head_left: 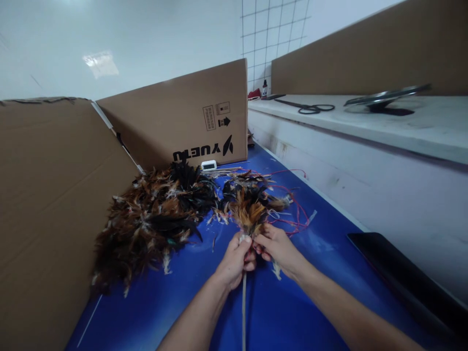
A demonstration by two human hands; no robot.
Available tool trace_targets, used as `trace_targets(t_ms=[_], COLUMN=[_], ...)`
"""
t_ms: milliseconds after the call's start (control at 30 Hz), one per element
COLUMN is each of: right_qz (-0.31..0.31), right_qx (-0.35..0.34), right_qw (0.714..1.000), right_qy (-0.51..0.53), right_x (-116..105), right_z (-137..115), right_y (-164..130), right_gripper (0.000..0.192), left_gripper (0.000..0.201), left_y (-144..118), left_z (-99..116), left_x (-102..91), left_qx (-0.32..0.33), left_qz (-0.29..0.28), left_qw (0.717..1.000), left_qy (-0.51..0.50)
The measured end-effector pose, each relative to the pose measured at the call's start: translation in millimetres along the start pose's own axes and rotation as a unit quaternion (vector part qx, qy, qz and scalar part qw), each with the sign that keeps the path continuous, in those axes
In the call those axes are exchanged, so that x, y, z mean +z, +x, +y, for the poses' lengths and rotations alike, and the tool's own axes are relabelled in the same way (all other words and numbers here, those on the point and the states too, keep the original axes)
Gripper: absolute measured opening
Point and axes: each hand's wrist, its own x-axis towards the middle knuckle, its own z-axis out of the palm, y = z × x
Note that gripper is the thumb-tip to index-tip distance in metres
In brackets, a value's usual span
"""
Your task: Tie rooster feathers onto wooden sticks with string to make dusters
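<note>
My left hand point(236, 258) is closed around a thin pale stick point(244, 312), which runs down toward me out of the picture. A bunch of brown and black feathers point(248, 212) fans out at the stick's upper end, just beyond my fingers. My right hand point(276, 246) is closed at the base of the feathers, its fingertips pinched beside my left thumb. What exactly lies between the right fingertips is too small to make out. Left of my hands lies a large pile of loose brown and black feathers point(146, 224).
Cardboard boxes point(175, 117) wall off the left and back of the blue table point(303, 302). Pink string point(298, 214), thin sticks point(228, 170) and a small white device point(208, 165) lie beyond my hands. Scissors point(316, 109) rest on the white ledge point(387, 129); a black object point(395, 263) lies at right.
</note>
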Motion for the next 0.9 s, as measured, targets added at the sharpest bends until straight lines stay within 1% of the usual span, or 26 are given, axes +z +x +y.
trace_targets(t_ms=[267, 433, 633, 733, 900], right_qz=[-0.008, 0.008, 0.001, -0.029, -0.119], right_qx=[0.017, 0.042, 0.071, 0.078, 0.049], right_qw=[1.0, 0.999, 0.997, 0.996, 0.991], right_qy=[-0.014, -0.018, -0.013, -0.016, -0.025], right_x=[-2, -4, -4, -8, -20], right_z=[1, 1, 1, 2, 2], right_y=[0, -1, -1, -1, -2], right_gripper=[0.018, 0.014, 0.017, 0.02, 0.019], left_gripper=[0.032, 0.039, 0.037, 0.036, 0.035], left_y=[0, 1, 1, 1, 3], left_z=[0, -3, 0, 0, -5], left_x=[-1.0, -3.8, -3.4, -2.1, -4.3], left_qx=[-0.006, -0.02, -0.027, -0.021, -0.021], left_qz=[-0.003, 0.043, 0.042, 0.048, 0.068], left_qw=[0.999, 0.998, 0.999, 0.999, 0.997], left_qy=[0.036, 0.032, 0.017, 0.013, 0.026])
